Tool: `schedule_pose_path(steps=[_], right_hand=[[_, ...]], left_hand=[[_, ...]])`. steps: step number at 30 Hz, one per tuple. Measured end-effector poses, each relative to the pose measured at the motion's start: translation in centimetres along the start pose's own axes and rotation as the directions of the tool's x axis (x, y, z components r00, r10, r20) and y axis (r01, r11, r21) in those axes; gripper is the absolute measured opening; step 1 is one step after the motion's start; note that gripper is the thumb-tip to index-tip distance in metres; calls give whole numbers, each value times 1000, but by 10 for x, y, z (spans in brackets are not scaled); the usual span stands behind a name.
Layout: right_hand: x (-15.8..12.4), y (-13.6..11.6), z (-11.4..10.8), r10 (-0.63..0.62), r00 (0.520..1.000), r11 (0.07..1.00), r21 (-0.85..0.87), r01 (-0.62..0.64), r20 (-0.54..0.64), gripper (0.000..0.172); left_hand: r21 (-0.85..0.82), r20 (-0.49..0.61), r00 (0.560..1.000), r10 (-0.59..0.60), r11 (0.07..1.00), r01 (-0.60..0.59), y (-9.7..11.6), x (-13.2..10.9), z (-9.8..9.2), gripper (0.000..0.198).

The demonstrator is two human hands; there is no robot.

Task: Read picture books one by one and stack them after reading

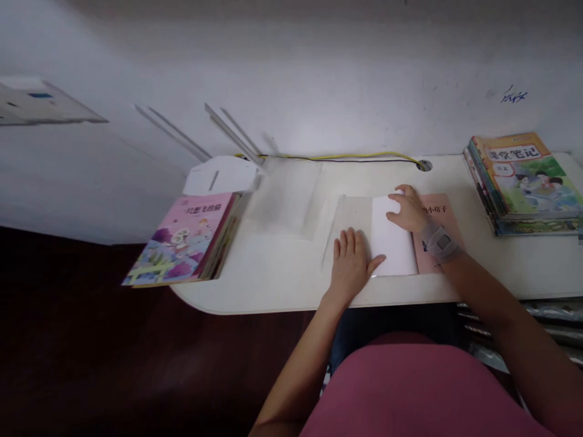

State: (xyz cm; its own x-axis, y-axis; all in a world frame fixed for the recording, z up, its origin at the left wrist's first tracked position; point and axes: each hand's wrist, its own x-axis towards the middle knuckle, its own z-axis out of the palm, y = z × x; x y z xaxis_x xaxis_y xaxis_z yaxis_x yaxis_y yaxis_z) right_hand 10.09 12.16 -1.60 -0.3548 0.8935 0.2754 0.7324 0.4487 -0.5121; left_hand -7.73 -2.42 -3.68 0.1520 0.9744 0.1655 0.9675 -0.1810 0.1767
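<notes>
Book (449, 230) lies open near the counter's (255, 297) front edge, its white page (395, 255) spread, the clear sheet (357, 212) leftward unfolded; your left hand (350, 267) rests flat, clasping nothing; your right hand (407, 209) curls over the page, though whether its grip pinches I cannot tell.

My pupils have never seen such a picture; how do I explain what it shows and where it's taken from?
No machine appears: a head-worn camera looks forward and down at its wearer's left hand and right hand, both bare. On the white table are a pink booklet with a white page beside its cover, clear film, a left book stack and a right book stack. The left hand lies flat on the film; the right hand bends over the page and booklet, though whether it grips anything is unclear.
</notes>
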Motion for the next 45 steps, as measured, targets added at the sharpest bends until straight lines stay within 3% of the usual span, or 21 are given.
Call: schedule_pose_path(steps=[10, 23, 28, 34, 38, 45], right_hand=[[0, -2, -2, -16, 1000, 999, -49, 17, 3, 38], [-1, -11, -4, 59, 997, 995, -86, -54, 57, 42], [-2, -12, 0, 7, 996, 999, -48, -2, 88, 47], [0, -12, 7, 44, 999, 995, -87, -41, 23, 41], [-15, -11, 4, 35, 997, 999, -15, -34, 71, 56], [-67, -8, -11, -187, 968, 982, 28, 185, 169, 81]], left_hand=[[-22, -10, 1000, 1, 1000, -1, -2, 0, 2, 88], [-41, 9, 1000, 4, 999, -4, 0, 0, -3, 88], [-20, 12, 1000, 10, 1000, -10, 0, 0, -5, 86], [-3, 17, 1000, 16, 1000, -16, 0, 0, -4, 83], [-6, 5, 1000, 19, 1000, -19, 0, -1, -3, 81], [-80, -17, 1000, 22, 996, -23, -3, -1, -2, 82]])
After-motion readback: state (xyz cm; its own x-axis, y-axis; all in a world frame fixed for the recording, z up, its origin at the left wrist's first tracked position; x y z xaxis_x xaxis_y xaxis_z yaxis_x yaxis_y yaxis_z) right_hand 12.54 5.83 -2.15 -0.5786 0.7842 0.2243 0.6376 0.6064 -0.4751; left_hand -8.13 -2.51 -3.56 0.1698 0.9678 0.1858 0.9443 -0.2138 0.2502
